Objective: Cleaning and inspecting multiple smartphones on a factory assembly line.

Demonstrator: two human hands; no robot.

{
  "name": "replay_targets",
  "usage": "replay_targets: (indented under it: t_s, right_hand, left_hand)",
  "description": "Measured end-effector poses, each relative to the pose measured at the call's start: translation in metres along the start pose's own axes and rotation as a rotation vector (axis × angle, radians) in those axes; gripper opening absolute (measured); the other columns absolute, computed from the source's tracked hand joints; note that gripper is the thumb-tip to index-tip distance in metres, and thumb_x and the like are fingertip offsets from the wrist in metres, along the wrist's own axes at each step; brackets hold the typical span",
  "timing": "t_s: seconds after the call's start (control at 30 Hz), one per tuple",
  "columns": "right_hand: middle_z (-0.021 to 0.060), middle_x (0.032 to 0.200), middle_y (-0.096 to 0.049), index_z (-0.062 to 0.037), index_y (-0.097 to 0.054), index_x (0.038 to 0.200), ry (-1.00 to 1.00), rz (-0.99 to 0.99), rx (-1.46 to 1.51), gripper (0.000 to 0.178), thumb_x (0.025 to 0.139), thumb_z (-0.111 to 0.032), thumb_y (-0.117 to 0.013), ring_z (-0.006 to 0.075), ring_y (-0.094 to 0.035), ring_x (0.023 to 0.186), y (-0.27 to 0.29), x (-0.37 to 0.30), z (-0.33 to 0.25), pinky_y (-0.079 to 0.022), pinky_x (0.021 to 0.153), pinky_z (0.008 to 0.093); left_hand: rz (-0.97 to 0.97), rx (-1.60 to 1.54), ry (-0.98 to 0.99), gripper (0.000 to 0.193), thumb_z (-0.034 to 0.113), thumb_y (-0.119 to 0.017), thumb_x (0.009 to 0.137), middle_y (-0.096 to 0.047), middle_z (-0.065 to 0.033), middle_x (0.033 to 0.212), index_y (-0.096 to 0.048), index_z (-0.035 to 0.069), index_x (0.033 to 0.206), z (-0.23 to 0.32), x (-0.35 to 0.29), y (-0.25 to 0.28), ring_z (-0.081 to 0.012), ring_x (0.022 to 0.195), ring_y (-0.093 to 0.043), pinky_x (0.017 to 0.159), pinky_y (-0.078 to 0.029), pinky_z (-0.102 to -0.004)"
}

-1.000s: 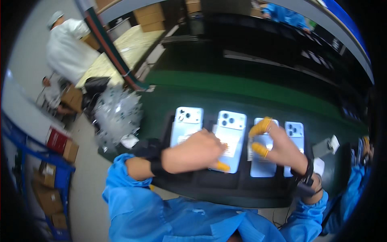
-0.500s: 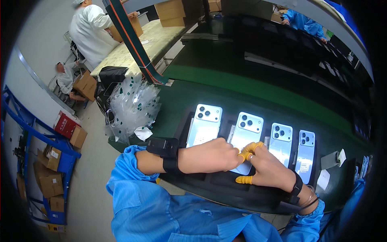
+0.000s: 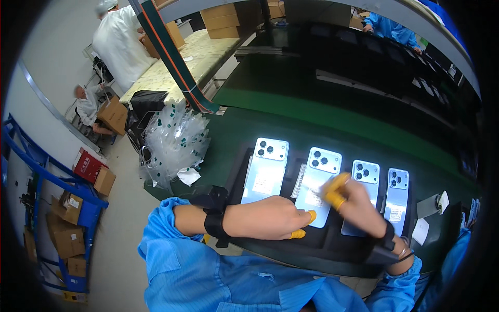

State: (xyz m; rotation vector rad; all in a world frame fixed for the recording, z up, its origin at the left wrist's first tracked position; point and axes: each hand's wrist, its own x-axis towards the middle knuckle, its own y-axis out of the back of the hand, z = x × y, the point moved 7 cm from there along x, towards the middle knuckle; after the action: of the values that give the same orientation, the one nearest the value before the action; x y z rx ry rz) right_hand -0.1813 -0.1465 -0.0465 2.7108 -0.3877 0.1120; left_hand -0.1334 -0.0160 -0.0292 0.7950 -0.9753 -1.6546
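So the phone in front of me, a light-blue triple-camera smartphone [image 3: 323,169], is lying camera side up, second from the left in a row of four on a black mat [image 3: 327,242]. My left hand [image 3: 267,216] is at its lower left edge, fingers curled, yellow finger cots [image 3: 297,234] on the tips. Can't tell if that grip is pinching anything or just resting there. My right hand [image 3: 358,200] is over the phone's right side, too blurred to say if its grip has hold of something.

What could go wrong, imo: a sloppy nudge from the left could skew the phone on the mat, a fingertip dragged over the white label [image 3: 313,199] might lift a corner, and my right wrist, sitting across the third phone [image 3: 365,177], might knock that one.

The worktop [image 3: 249,122] is dark green, with a heap of clear plastic pouches [image 3: 174,140] at the left and a grey box [image 3: 429,206] with tissue poking out at the right. Past that there's a blue rack [image 3: 86,200] with cardboard boxes [image 3: 67,242], a co-worker in a white coat [image 3: 122,47], and one in blue [image 3: 392,31] across the way.
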Motion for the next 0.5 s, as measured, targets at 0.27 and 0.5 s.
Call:
replay_targets:
  t_s: [0.27,0.5]
  right_hand:
    - [0.0094,0.101,-0.062,-0.0007,-0.058,0.105,0.401,0.919,-0.203,0.018,0.087,-0.002,-0.056,0.0198,-0.061,0.093,0.156,-0.056,-0.055,-0.047,0.083,0.0283]
    - [0.0145,0.082,-0.058,0.0017,-0.062,0.086,0.346,0.184,-1.024,0.019,0.068,0.002,-0.064,0.0306,-0.058,0.073,0.055,-0.082,-0.034,-0.050,0.069,0.0379]
  left_hand:
    - [0.019,0.270,-0.016,0.028,0.028,-0.060,0.084,-0.053,-0.0093,0.051,-0.055,0.002,0.077,0.021,0.026,0.004,-0.0261,0.047,-0.055,0.051,-0.046,-0.0338]
    - [0.204,0.284,-0.261,0.022,0.023,-0.063,0.076,-0.059,-0.0089,0.065,-0.058,0.002,0.080,0.047,0.077,-0.013,-0.0221,0.059,-0.060,0.053,-0.047,-0.0306]
